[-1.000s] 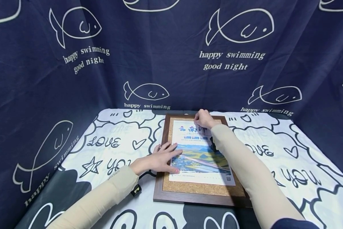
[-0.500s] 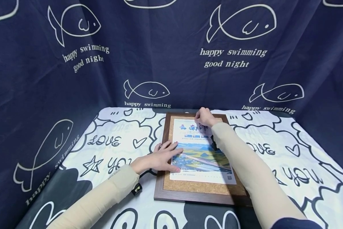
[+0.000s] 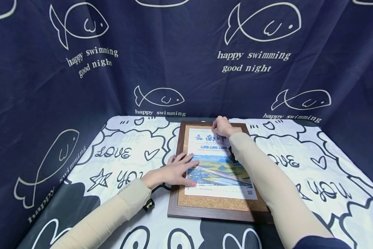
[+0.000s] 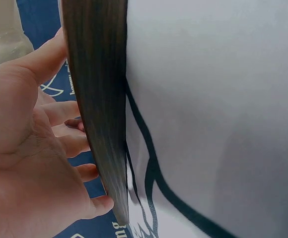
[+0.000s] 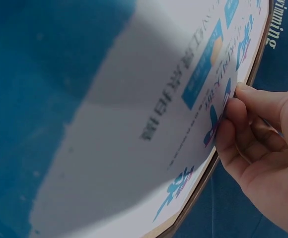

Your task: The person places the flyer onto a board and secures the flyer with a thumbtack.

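Observation:
A printed poster [image 3: 219, 188] with a mountain landscape and blue and purple lettering lies on a cork board [image 3: 211, 203]. Round the board runs a dark brown wooden frame [image 3: 205, 212]. My left hand [image 3: 175, 172] rests with spread fingers over the frame's left side and the poster's left edge. In the left wrist view its fingers reach over the frame's side. At the poster's top edge is my right hand [image 3: 224, 127], its fingers curled and thumb and index fingertips close together, touching the poster [image 5: 179, 124]. Whether anything small sits between those fingertips is hidden.
A white cloth with black doodles [image 3: 121, 166] covers the table under the frame. Dark blue curtains [image 3: 186, 52] with white fish drawings hang behind and at both sides. My right forearm [image 3: 267, 183] crosses above the board's right side.
Both hands stay at the same places on the board and poster. Only the head view has tilted slightly, so the scene sits a little higher.

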Demonstrator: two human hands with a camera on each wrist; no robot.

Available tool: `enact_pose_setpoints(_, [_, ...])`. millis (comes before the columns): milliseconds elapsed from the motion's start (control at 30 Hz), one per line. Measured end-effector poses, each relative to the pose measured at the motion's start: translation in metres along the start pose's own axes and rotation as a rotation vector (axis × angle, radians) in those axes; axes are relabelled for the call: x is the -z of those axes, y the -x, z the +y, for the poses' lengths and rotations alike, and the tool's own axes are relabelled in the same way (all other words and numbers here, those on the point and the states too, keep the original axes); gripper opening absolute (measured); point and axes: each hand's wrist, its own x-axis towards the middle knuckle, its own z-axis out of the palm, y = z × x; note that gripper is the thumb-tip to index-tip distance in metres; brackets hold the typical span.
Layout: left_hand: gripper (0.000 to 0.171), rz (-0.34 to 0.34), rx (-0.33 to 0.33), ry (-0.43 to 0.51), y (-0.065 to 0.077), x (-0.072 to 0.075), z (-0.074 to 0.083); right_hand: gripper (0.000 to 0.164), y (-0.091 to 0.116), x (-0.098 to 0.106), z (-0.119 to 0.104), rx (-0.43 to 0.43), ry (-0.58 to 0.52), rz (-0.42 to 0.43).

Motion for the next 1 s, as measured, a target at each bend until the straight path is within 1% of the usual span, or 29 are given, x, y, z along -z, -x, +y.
enact_pose_setpoints(167, [0.078,-0.002,-0.007,-0.003,0.000,0.000,0.000,0.012,0.001,0.000,0.001,-0.009,-0.004,0.002])
enact_pose_setpoints(367, [0.078,-0.004,-0.002,0.001,0.001,0.001,0.001,0.013,0.003,0.000,0.000,0.004,0.004,0.007])
enact_pose_setpoints(500, [0.078,-0.001,0.002,-0.002,0.002,0.001,0.000,0.012,0.004,0.005,-0.003,0.055,0.070,-0.002])
enact_pose_setpoints(600, [0.079,0.004,0.000,-0.006,0.001,0.002,0.001,0.015,0.009,0.013,-0.005,0.105,0.108,-0.002])
enact_pose_setpoints(767, [0.079,0.014,-0.006,-0.016,0.001,0.004,0.001,0.019,0.018,0.026,-0.006,0.164,0.109,0.040])
enact_pose_setpoints(867, [0.079,0.014,-0.009,-0.023,0.001,0.004,0.002,0.019,0.026,0.032,-0.004,0.197,0.116,0.050])
enact_pose_setpoints(1000, [0.078,0.010,-0.010,-0.022,0.001,0.004,0.001,0.019,0.039,0.040,0.002,0.205,0.101,0.044])
